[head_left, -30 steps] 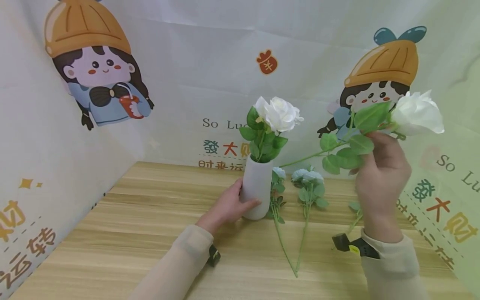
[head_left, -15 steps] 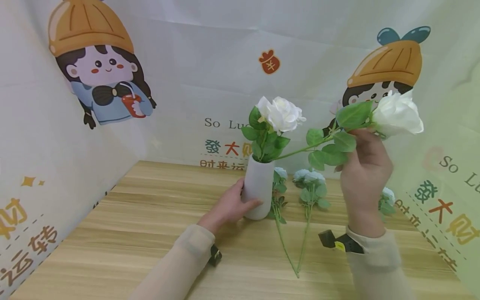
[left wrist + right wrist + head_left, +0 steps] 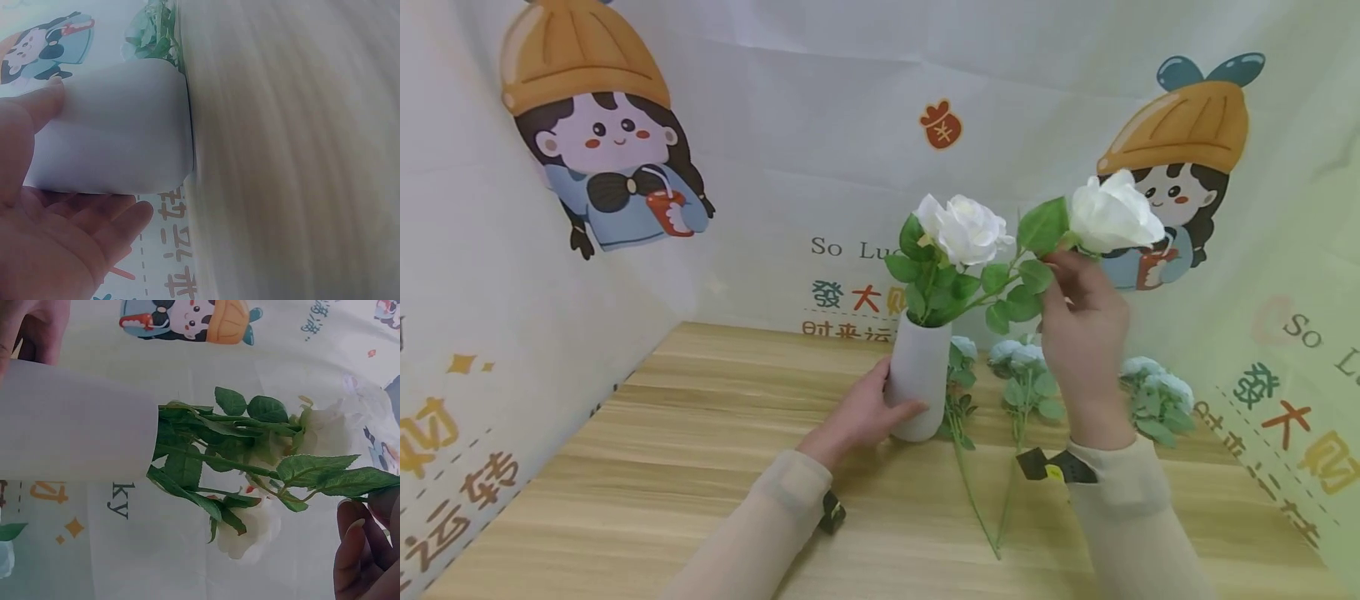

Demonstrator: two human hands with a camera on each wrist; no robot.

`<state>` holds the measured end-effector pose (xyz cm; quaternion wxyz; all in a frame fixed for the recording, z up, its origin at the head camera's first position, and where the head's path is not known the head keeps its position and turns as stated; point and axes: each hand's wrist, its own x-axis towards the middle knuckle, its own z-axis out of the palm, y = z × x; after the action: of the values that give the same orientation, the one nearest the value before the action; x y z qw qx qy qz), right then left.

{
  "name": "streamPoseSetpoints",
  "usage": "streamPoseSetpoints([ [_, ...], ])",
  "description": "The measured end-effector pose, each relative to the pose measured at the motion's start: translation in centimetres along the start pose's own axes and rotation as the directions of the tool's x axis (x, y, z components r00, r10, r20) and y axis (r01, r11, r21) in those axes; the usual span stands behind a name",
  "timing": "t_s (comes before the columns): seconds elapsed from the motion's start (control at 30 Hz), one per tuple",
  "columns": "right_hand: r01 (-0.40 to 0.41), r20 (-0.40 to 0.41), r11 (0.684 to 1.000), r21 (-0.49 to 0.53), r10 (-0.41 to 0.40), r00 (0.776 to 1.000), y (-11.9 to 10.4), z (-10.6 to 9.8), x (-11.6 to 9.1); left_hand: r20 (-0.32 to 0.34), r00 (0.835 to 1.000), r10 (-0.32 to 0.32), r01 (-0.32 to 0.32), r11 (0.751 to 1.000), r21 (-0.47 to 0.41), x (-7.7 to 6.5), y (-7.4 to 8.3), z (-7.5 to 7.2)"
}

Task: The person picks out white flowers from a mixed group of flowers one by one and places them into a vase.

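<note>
My left hand (image 3: 861,412) grips the white vase (image 3: 919,375) low on its side, thumb across the front. The vase stands upright on the wooden table. White rose blooms (image 3: 966,232) with green leaves rise from its mouth; the right wrist view shows two blooms there, a lower rose (image 3: 250,531) and another rose (image 3: 325,434). Just below the bloom of a further white rose (image 3: 1114,215), my right hand (image 3: 1086,342) pinches the stem. That stem slants down left, its lower end hidden inside the vase mouth.
Light blue artificial flowers lie on the wooden table (image 3: 700,467): one sprig (image 3: 962,354) behind the vase, another sprig (image 3: 1018,357) right of it, and a bunch (image 3: 1161,396) at far right, partly behind my right arm. A printed cloth backdrop (image 3: 820,125) encloses the table.
My right hand has moved left with the white rose, its stem sinking deeper into the vase. The blue bunch at right is now uncovered. My left hand keeps its hold.
</note>
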<state>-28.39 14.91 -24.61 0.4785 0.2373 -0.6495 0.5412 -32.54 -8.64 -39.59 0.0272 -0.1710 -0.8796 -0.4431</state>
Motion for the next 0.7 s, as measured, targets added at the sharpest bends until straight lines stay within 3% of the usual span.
streamPoseSetpoints([
  [0.1, -0.039, 0.051, 0.997, -0.060, 0.042, 0.998, 0.3, 1.0, 0.6, -0.014, 1.000, -0.001, 0.001, 1.000, 0.000, 0.0, 0.0, -0.1],
  [0.37, -0.040, 0.162, 0.972, -0.229, 0.079, 0.984, 1.8, 2.8, 0.9, -0.014, 1.000, -0.002, 0.002, 1.000, 0.016, -0.1, 0.2, -0.1],
  [0.6, -0.073, 0.234, 0.971, -0.228, 0.128, 0.964, 2.6, 4.0, 0.3, -0.020, 1.000, 0.006, -0.005, 0.999, 0.037, -0.1, 0.2, 0.0],
  [0.7, -0.047, 0.273, 0.969, -0.244, 0.115, 0.955, 2.9, 4.4, 0.1, -0.019, 1.000, 0.003, -0.002, 0.999, 0.032, -0.1, 0.2, 0.0],
])
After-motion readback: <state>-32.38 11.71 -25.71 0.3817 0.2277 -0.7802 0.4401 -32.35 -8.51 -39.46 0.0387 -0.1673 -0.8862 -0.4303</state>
